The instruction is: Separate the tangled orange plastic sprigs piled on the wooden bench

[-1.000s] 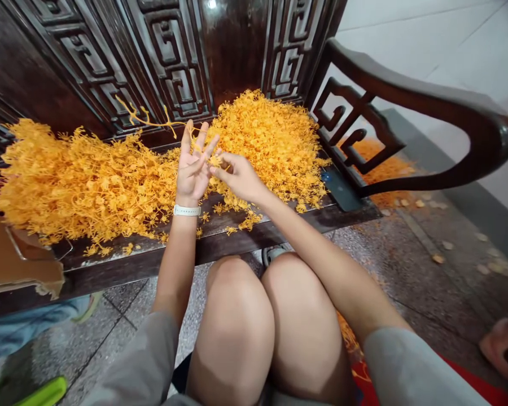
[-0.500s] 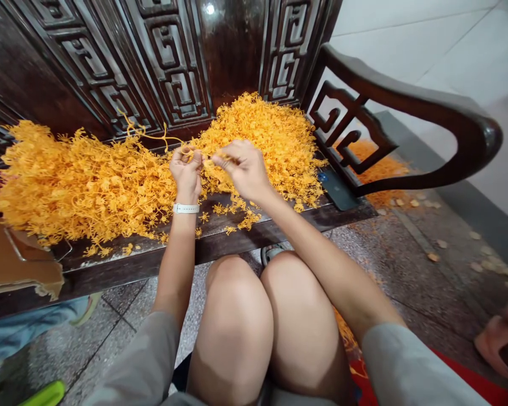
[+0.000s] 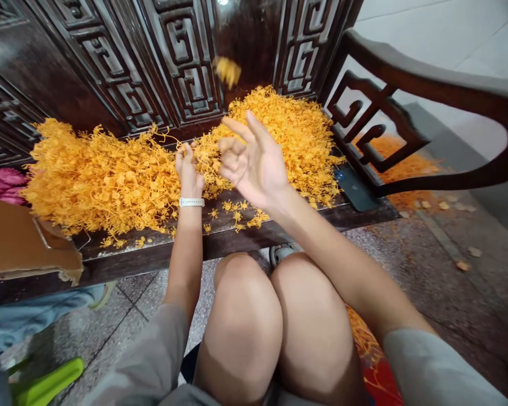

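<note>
My left hand (image 3: 189, 172), with a white band at the wrist, is closed, thumb and fingertips pinching a thin yellow strand (image 3: 168, 137) that runs up to the left. My right hand (image 3: 254, 163) is raised beside it, fingers spread and nothing in them. Above it, a blurred yellow piece (image 3: 227, 72) hangs in mid-air before the carved backrest. Behind both hands, small spidery yellow pieces form a left heap (image 3: 105, 180) and a right heap (image 3: 288, 141) on the dark wooden bench (image 3: 220, 242). Several loose ones (image 3: 237, 217) lie near its front edge.
A phone (image 3: 358, 189) lies by the bench's curved armrest (image 3: 440, 96). On the left stand a torn cardboard box (image 3: 25, 242) and a pink bundle (image 3: 2, 183). Below are a green plastic object (image 3: 53, 383) and another person's blue trouser leg (image 3: 38, 310). Orange scraps (image 3: 410, 169) litter the floor beyond the armrest.
My right hand has come away from my left hand and opened, its fingers now spread. A yellow piece is now in the air above it. The view has shifted slightly left.
</note>
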Tool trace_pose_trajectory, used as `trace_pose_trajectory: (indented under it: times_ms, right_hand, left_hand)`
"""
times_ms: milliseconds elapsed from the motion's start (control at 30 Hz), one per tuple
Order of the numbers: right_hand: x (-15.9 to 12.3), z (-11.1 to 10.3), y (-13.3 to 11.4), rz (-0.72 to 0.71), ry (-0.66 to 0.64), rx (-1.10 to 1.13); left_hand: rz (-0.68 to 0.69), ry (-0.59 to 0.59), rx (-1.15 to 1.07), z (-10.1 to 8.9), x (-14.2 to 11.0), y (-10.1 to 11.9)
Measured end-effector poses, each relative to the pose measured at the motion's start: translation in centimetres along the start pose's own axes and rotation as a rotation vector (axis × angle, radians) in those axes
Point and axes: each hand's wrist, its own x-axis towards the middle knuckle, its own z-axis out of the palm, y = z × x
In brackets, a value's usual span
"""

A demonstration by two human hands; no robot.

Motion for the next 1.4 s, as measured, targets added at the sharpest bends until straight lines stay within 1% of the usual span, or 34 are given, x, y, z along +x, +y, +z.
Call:
trace_pose_trajectory:
  times_ms: [33, 67, 100, 167, 233, 300, 400, 467, 533, 567, 700, 800, 900, 1000, 1100, 1233, 1333, 1400]
  right_hand:
    - [0.4, -0.6, 0.6, 0.002, 0.14, 0.019]
    - [0.6, -1.0, 1.2, 0.016, 0.24, 0.034]
    - [0.8, -1.2, 1.7, 0.033, 0.294, 0.035]
    - [0.8, -1.4, 2.7, 0.059, 0.293, -0.023]
    - [1.0, -1.6, 3.7, 0.069, 0.291, -0.127]
    - [1.3, -2.2, 4.8, 0.074, 0.335, -0.241]
    - [1.8, -3.4, 6.3, 0.129, 0.398, -0.436]
    - [1.8, -4.0, 6.9, 0.182, 0.467, -0.533]
    - [1.6, -4.5, 6.9, 0.216, 0.519, -0.561]
    - [1.5, -4.6, 6.8, 0.215, 0.52, -0.553]
    - [1.0, -5.0, 6.1, 0.207, 0.441, -0.513]
    - [0.9, -5.5, 6.0, 0.226, 0.48, -0.547]
    - [0.9, -6.1, 6.4, 0.194, 0.492, -0.591]
    - [0.9, -6.6, 7.1, 0.199, 0.453, -0.585]
    - [1.0, -7.0, 7.6, 0.205, 0.448, -0.539]
    - [1.1, -7.3, 7.2, 0.19, 0.535, -0.477]
    - [1.1, -7.4, 6.7, 0.147, 0.616, -0.429]
    - [1.0, -7.4, 6.4, 0.14, 0.637, -0.399]
  left_hand:
    - [0.037, 0.021, -0.018, 0.3, -0.1, -0.1]
    - [0.089, 0.055, -0.051, 0.7, -0.3, -0.1]
    - [0.132, 0.077, -0.088, 1.0, -0.6, -0.2]
    - [0.161, 0.066, -0.147, 1.7, -1.0, 0.0]
    - [0.154, 0.034, -0.182, 2.0, -1.4, 0.4]
    - [0.135, 0.019, -0.196, 1.9, -1.6, 0.9]
    - [0.097, 0.014, -0.201, 1.8, -1.8, 1.4]
    - [0.073, 0.001, -0.181, 2.1, -2.2, 1.5]
    - [0.048, -0.042, -0.156, 2.6, -2.8, 1.5]
    - [0.04, -0.072, -0.153, 3.0, -3.2, 1.5]
    - [0.007, -0.224, -0.198, 4.3, -4.7, 1.5]
    - [-0.025, -0.309, -0.133, 4.8, -5.4, 1.4]
    - [0.012, -0.321, -0.051, 4.8, -5.4, 1.4]
    - [0.08, -0.334, -0.033, 4.7, -5.2, 1.2]
    - [0.066, -0.345, -0.072, 4.4, -5.1, 1.3]
    - [0.007, -0.379, -0.104, 4.2, -5.4, 1.9]
    - [0.029, -0.398, -0.061, 4.1, -5.4, 2.3]
    - [0.066, -0.375, -0.046, 4.0, -5.2, 2.3]
